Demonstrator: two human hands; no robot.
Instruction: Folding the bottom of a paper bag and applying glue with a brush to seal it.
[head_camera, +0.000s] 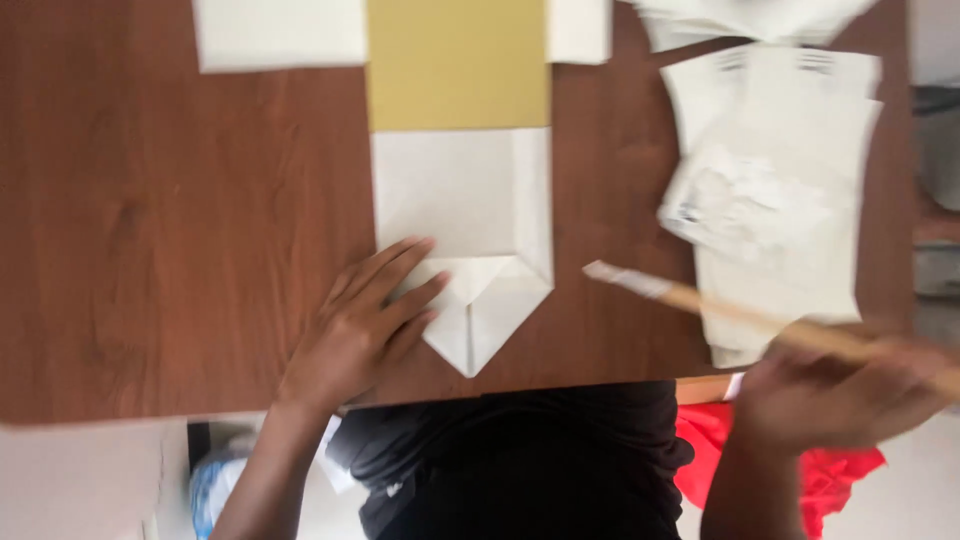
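Note:
A white folded paper bag (470, 215) with a pointed folded end lies on the brown wooden table (170, 230), next to my body. My left hand (365, 325) presses flat on the left side of its pointed fold, fingers spread. My right hand (845, 390) is at the table's near right edge, blurred by motion, and grips a thin wooden stick (720, 310) that has a pale tip. The tip points left towards the bag and hangs apart from it.
A mustard-yellow sheet (457, 62) lies beyond the white bag. White sheets (280, 32) sit at the far edge. A loose pile of white papers (775, 170) covers the right side. Red cloth (830, 470) shows below the table.

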